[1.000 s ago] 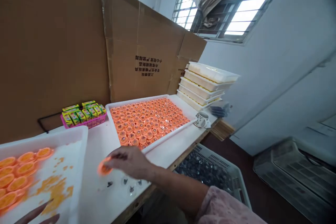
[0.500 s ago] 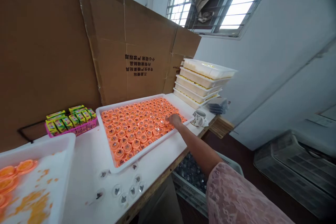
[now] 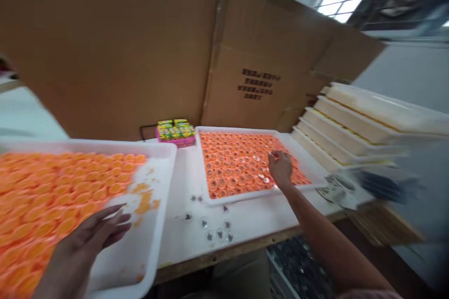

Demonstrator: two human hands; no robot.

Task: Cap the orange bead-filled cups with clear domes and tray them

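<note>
My left hand (image 3: 87, 240) hovers over the left white tray (image 3: 163, 205), its fingers stretched out and apart, with nothing visible in them. Rows of orange plastic cups (image 3: 66, 196) fill most of that tray, beside orange smears. My right hand (image 3: 280, 168) is above the right white tray (image 3: 205, 182), thumb and fingers drawn together. Whether a small piece sits in its fingertips is too blurred to see. Under it stand orange cups topped by clear discs with dark prints (image 3: 231, 163). Several loose clear discs (image 3: 220, 234) with dark prints lie on the white table between the trays.
A pink basket (image 3: 177, 142) of small yellow-green boxes stands against the cardboard wall (image 3: 168, 56). Stacked white trays (image 3: 351, 126), a patterned mug (image 3: 338, 189) and a dark packet (image 3: 380, 184) are at right. Below the table edge is a crate (image 3: 301, 261) of dark shiny pieces.
The view has swung left, bringing more of the left tray in. My left hand has come into view above it. My right hand remains over the right tray.
</note>
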